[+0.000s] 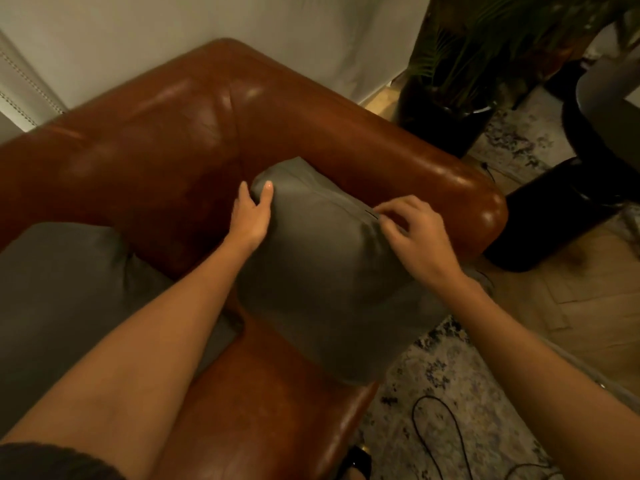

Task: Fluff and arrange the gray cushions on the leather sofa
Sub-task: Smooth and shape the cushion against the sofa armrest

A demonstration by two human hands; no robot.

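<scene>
A gray cushion point(322, 271) stands tilted in the corner of the brown leather sofa point(156, 143), leaning on its right armrest. My left hand point(251, 216) grips the cushion's upper left corner, thumb in front and fingers behind. My right hand point(412, 233) pinches the cushion's upper right edge near a zipper seam. A second gray cushion point(65, 299) lies on the seat at the left, partly hidden under my left forearm.
A potted plant in a dark pot point(446, 112) stands beyond the armrest. A black round stool or base point(554, 216) sits to the right. A patterned rug point(460, 393) with a black cable point(433, 431) lies beside the sofa. A white wall is behind.
</scene>
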